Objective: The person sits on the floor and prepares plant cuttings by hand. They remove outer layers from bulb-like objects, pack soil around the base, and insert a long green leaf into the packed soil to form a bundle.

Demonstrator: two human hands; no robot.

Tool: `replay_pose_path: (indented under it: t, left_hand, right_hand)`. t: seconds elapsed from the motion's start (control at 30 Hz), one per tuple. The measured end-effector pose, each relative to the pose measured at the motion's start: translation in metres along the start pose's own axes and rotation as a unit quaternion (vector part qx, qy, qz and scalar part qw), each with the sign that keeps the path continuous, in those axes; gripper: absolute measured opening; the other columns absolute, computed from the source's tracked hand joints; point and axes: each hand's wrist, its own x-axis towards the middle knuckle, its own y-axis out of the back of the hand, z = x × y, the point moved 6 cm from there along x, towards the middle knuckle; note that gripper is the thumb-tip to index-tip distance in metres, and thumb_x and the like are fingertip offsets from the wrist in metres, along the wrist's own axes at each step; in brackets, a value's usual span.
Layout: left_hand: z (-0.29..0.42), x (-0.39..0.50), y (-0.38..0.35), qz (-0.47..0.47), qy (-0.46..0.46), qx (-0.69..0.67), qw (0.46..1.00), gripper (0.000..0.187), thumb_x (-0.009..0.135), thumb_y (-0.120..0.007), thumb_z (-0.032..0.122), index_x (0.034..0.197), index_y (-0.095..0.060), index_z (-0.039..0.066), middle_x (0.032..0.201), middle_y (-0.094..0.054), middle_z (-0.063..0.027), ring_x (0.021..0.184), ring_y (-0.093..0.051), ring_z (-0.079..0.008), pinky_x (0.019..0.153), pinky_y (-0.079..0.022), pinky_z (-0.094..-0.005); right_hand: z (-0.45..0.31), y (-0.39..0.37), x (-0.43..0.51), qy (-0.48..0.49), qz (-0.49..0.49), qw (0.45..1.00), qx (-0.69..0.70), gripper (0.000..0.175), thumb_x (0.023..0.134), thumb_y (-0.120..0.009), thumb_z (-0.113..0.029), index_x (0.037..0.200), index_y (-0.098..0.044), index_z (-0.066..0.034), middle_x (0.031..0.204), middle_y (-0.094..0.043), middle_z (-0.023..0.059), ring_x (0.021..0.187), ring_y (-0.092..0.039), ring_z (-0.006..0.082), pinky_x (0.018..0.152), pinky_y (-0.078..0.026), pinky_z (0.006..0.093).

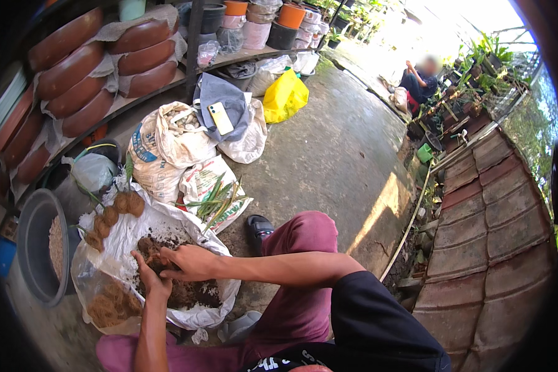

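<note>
Over an open white woven sack (193,316), my left hand (152,276) cups a clump of dark soil and roots (154,255). My right hand (186,262) presses its bent fingers into the same clump from the other side. Dark potting soil (190,295) and brown fiber lie on the sack below both hands. Several fiber-wrapped root balls with green shoots (110,216) rest in a row on the sack's far left part. A clear plastic bag of brown coconut fiber (114,302) lies left of my left wrist. Cut green leaves (218,200) lie on a printed sack beyond.
A grey plastic tub (25,246) with pale husks stands at left. Filled sacks (160,162), a phone (220,118) on grey cloth and a yellow plastic bag (286,97) stand ahead. Shelves hold brown pots (79,69). Another person (418,83) sits far off; roof tiles (465,242) lie right.
</note>
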Motion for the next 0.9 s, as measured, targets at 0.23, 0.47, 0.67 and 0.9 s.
replay_pose_path:
  t: [0.23, 0.47, 0.67, 0.9]
  left_hand:
    - [-0.005, 0.002, 0.004, -0.012, 0.015, 0.066, 0.998, 0.065, 0.091, -0.039, 0.072, 0.071, -0.052, 0.012, 0.065, -0.056, -0.0020, 0.062, -0.054, -0.0167, 0.056, -0.042, -0.0281]
    - [-0.022, -0.012, -0.021, -0.142, 0.111, 0.065, 0.981, 0.057, 0.093, -0.040, 0.066, 0.097, -0.062, 0.013, 0.092, -0.065, -0.0013, 0.082, -0.060, -0.0138, 0.070, -0.049, -0.0280]
    - [-0.026, -0.010, -0.026, -0.175, 0.062, 0.126, 0.975, 0.040, 0.097, -0.047, 0.052, 0.102, -0.062, 0.016, 0.096, -0.065, 0.0005, 0.082, -0.061, -0.0123, 0.069, -0.049, -0.0269]
    - [-0.029, -0.030, -0.048, -0.124, 0.044, 0.187, 0.973, 0.035, 0.096, -0.053, 0.051, 0.093, -0.059, 0.016, 0.089, -0.059, 0.0042, 0.076, -0.054, -0.0077, 0.061, -0.041, -0.0230]
  right_hand:
    - [-0.001, 0.001, -0.008, -0.012, -0.036, 0.998, -0.047, 0.042, 0.091, -0.061, -0.038, 0.108, -0.048, -0.0024, 0.068, -0.061, 0.0221, 0.066, -0.061, 0.0441, 0.061, -0.047, 0.0523]
    - [0.018, 0.006, -0.015, -0.073, -0.042, 0.993, -0.083, 0.054, 0.089, -0.062, -0.042, 0.122, -0.046, -0.0025, 0.073, -0.064, 0.0242, 0.071, -0.063, 0.0453, 0.065, -0.050, 0.0519]
    - [0.033, 0.012, -0.019, -0.132, -0.029, 0.986, -0.094, 0.060, 0.085, -0.066, -0.046, 0.120, -0.046, -0.0021, 0.072, -0.064, 0.0239, 0.071, -0.063, 0.0455, 0.066, -0.051, 0.0520]
    - [0.034, 0.010, -0.024, -0.107, -0.052, 0.989, -0.093, 0.064, 0.080, -0.073, -0.043, 0.120, -0.043, -0.0017, 0.071, -0.064, 0.0243, 0.070, -0.063, 0.0459, 0.064, -0.050, 0.0520]
